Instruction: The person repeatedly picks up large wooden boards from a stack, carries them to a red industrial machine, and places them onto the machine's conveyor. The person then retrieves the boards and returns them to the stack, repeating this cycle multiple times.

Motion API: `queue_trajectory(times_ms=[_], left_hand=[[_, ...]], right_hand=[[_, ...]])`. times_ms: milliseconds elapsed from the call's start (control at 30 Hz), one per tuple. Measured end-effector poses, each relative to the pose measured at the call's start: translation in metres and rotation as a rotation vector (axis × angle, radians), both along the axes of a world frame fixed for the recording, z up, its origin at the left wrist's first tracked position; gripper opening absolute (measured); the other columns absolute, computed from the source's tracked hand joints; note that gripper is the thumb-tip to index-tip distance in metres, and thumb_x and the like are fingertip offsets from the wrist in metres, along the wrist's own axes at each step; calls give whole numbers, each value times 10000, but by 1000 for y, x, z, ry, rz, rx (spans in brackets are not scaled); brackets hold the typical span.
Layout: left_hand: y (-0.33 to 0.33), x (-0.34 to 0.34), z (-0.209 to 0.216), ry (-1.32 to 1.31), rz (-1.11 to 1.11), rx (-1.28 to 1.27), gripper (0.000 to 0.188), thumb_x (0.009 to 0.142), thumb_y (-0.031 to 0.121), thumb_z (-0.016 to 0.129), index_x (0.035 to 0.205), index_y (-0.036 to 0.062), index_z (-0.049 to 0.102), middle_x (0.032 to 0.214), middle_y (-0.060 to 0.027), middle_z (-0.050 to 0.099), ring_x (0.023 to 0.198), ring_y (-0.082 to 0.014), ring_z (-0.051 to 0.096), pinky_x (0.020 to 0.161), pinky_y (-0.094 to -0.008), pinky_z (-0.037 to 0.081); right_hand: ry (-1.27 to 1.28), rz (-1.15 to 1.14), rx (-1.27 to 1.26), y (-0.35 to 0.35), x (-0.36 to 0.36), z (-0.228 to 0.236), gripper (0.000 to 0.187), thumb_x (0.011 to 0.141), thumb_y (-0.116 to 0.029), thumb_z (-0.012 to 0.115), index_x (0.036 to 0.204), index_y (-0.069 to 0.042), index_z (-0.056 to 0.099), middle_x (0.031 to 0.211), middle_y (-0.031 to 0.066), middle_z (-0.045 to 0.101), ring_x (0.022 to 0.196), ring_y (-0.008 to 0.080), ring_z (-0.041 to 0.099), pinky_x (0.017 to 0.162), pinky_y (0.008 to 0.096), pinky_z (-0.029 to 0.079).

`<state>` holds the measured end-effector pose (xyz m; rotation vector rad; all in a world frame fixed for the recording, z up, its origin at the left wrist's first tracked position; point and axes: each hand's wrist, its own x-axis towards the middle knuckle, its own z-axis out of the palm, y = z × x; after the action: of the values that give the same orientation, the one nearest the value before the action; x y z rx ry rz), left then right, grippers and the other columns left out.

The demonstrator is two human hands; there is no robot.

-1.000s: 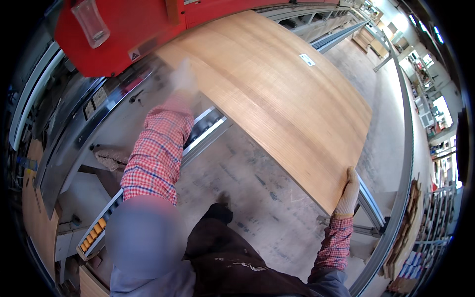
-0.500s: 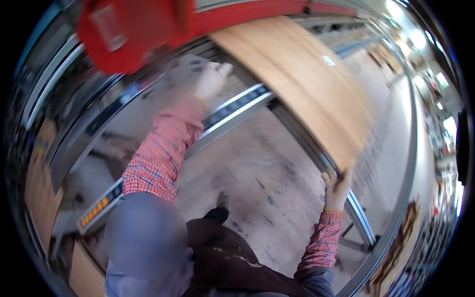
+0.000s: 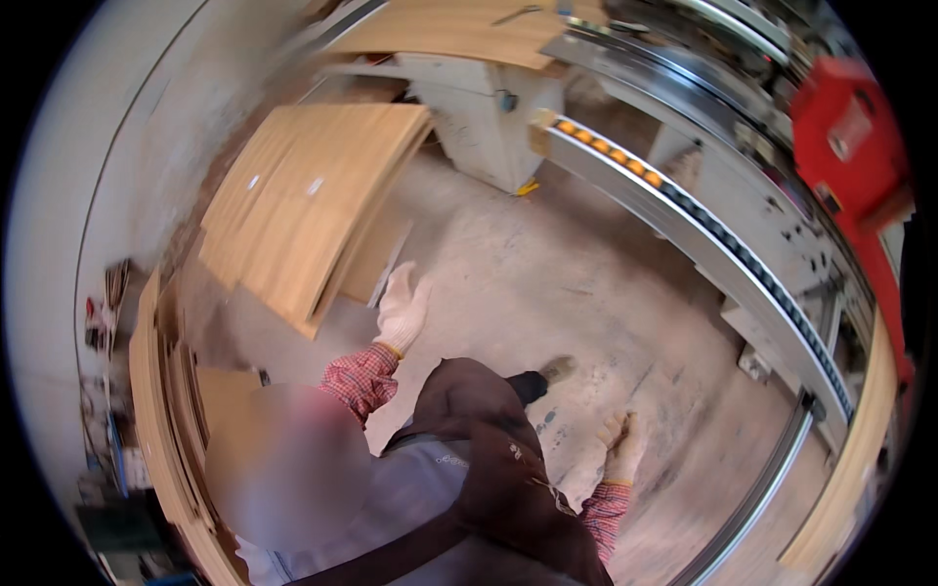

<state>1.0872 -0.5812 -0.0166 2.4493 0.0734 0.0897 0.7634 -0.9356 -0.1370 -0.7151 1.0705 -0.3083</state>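
My left hand (image 3: pixel 403 311), in a pale work glove, is held out over the floor with its fingers spread and holds nothing. It is nearest to a leaning stack of wood-coloured panels (image 3: pixel 322 195), apart from their lower edge as far as I can tell. Low at the right, my right hand (image 3: pixel 623 447), gloved too, hangs beside my apron with loosely bent fingers and nothing in them. A wooden board (image 3: pixel 865 430) lies at the far right by the roller rail (image 3: pixel 703 230), out of reach of both hands.
A red machine housing (image 3: pixel 845 142) stands at the upper right. A white cabinet (image 3: pixel 474 117) is under a wooden worktop (image 3: pixel 449 27) at the back. More boards (image 3: pixel 161 391) stand on edge at the left by the wall. A metal bar (image 3: pixel 757 498) crosses the lower right.
My view has swung left, from the board on the rails to the leaning panels. My right hand has let go of the board's edge, and my left hand has come away from the machine side.
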Motion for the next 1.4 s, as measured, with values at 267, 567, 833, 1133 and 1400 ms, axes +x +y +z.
queue_trajectory(times_ms=[267,567,833,1133,1400], left_hand=[[211,-25,-70,144,545,-175,547,952,430,628,1270,-15,624,1146,-242,697,1057,-374,691,930,-457,534],[359,44,-88,372,853,-749,554,937,424,652,1280,-9,609,1009,-150,654,810,-227,652,636,-403,555],[499,134,-93,51,550,188,587,944,455,618,1328,12,590,1346,-238,609,1318,-417,527,1115,-472,416],[663,305,-92,246,445,507,538,925,468,599,1199,5,612,1309,-251,603,1239,-420,573,1053,-497,460],[651,312,-70,272,498,304,591,917,510,627,1100,-51,669,1134,-291,668,1117,-437,630,962,-502,478]], right_hand=[[104,474,-69,81,61,-38,405,1023,-395,617,1275,-78,595,1079,88,690,848,233,691,610,389,596],[117,756,-197,218,222,-16,391,1015,-364,615,1250,-52,613,1066,106,697,875,222,694,632,375,596],[29,1057,-216,449,424,-18,506,1006,-433,624,1287,-12,625,1111,120,695,899,212,695,665,365,609],[319,1225,-533,523,496,-17,634,923,-580,679,1112,23,726,880,128,733,751,220,692,668,355,555],[243,1168,-441,507,484,-26,621,917,-588,718,983,29,713,776,67,675,623,173,628,562,323,517]])
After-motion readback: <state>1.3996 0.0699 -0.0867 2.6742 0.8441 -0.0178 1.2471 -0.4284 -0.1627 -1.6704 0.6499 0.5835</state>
